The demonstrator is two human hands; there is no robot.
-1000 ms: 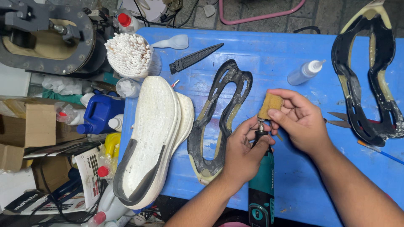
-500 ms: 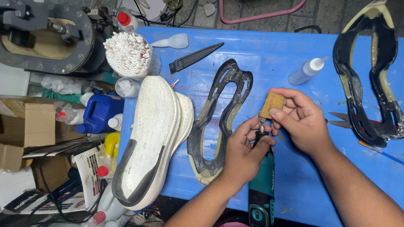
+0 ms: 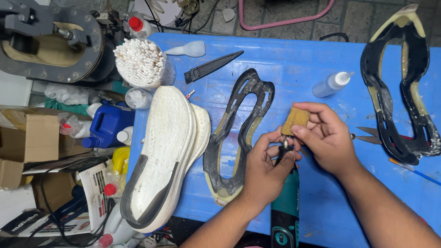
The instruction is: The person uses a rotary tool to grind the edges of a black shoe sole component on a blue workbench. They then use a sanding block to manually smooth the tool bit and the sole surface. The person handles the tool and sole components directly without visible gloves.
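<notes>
The rotary tool (image 3: 285, 202), green-bodied with a black nose, lay along the near edge of the blue tabletop (image 3: 294, 59), its tip pointing away from the person. In the head view, the left hand (image 3: 265, 171) wrapped the nose of the tool, its fingers (image 3: 271, 140) closed around the metal tip. The right hand (image 3: 324, 138) held a small tan block (image 3: 295, 120) just above that tip, fingers pinching it from the side and thumb beneath. Left of the hands lay a black outsole (image 3: 241, 124) with open cut-outs, and beside it a white shoe sole (image 3: 163, 151) overhung the table edge. A second black outsole (image 3: 402, 87) rested far right, with scissors (image 3: 367, 135) near it. A small squeeze bottle (image 3: 331, 84) lay behind the hands, and a cup of cotton swabs (image 3: 140, 62) stood at the far left.
</notes>
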